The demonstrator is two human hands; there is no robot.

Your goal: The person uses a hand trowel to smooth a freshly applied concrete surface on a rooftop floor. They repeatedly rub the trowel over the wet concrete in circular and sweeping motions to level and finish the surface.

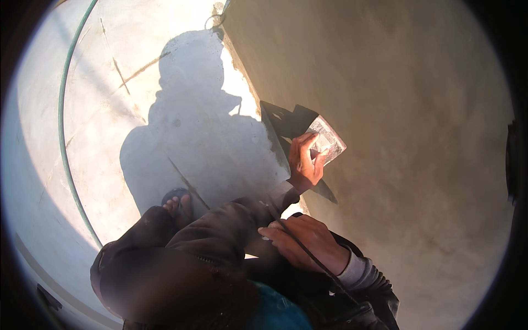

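Note:
My left hand [306, 164] reaches across from the lower left, its fingers and thumb closed round a flat rectangular block [328, 142]. The block is whitish with a reddish-brown edge and a worn, scuffed face. It is at the grey-brown plastered surface [407, 137], and the hand and block cast a dark shadow there. Closer to my body, my right hand [308, 245] is at my lap with its fingers bent together. A tiny pale spot shows at its fingertips; I cannot tell what it is. A thin dark cord [308, 252] passes over this hand.
A green hose [64, 126] curves along the left over the pale floor [104, 159], which has dark crack-like lines. My shadow [187, 110] falls on it. My foot [179, 204] in dark footwear rests nearby. A rough edge [242, 66] divides floor from plastered surface.

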